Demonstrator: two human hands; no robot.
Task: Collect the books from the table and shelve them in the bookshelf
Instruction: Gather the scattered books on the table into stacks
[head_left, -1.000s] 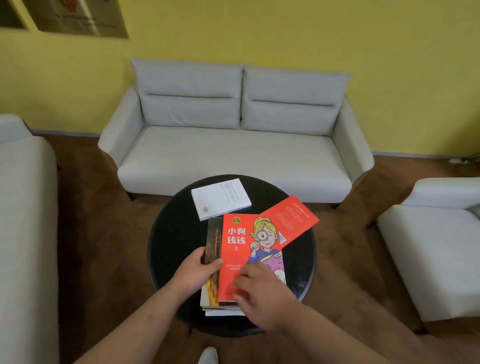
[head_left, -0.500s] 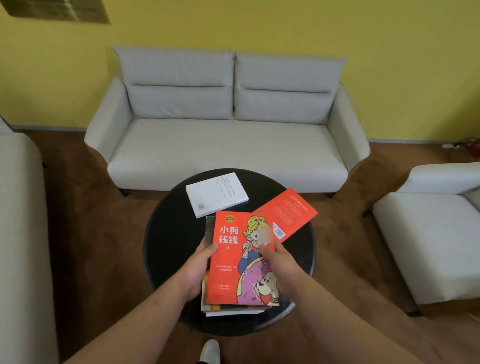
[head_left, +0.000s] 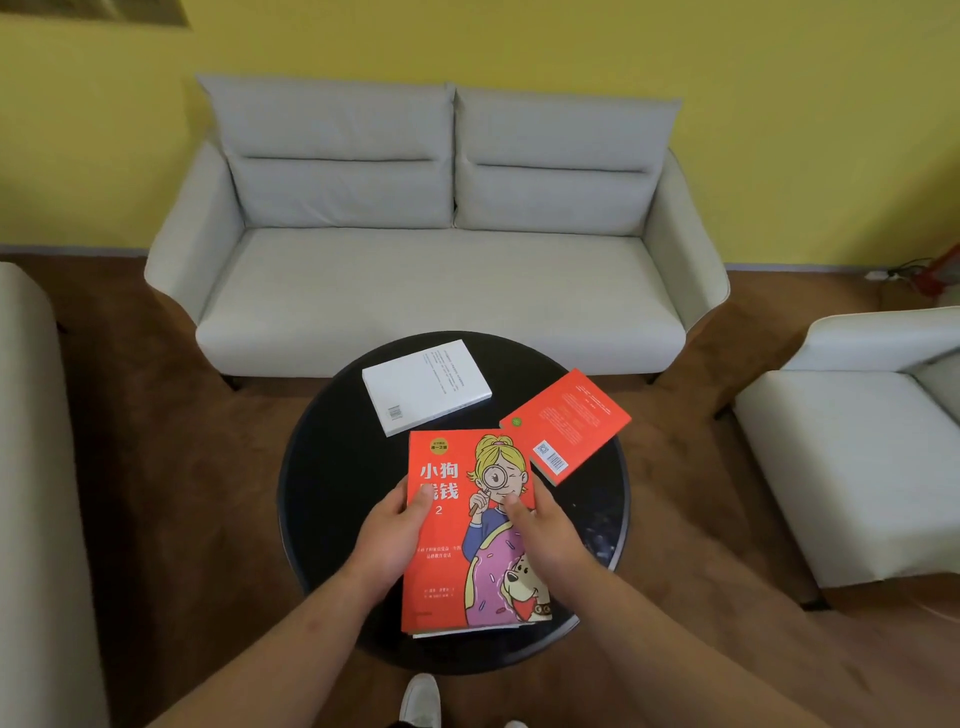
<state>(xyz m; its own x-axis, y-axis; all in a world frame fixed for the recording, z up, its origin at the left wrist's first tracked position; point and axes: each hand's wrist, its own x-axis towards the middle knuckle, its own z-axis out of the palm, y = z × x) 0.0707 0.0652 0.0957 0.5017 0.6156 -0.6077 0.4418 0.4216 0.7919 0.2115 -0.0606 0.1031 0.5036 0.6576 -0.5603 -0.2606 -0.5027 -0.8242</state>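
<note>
A stack of books (head_left: 470, 582) rests on the near side of the round black table (head_left: 332, 467); its top book has a red cartoon cover with a girl and a dog. My left hand (head_left: 389, 540) grips the stack's left edge, thumb on the cover. My right hand (head_left: 545, 535) grips the right edge, thumb on the cover too. A white book (head_left: 426, 384) lies face down at the table's far side. A second red book (head_left: 569, 423) lies face down at the far right, over the rim.
A grey two-seat sofa (head_left: 441, 291) stands beyond the table against the yellow wall. A white armchair (head_left: 857, 447) is to the right and another sofa (head_left: 31, 493) to the left. My shoe (head_left: 423, 701) shows below the table on the brown floor.
The stack has been squared up: the books under the cartoon cover no longer stick out at the left. Both hands shifted to the stack's two sides. The view moved closer.
</note>
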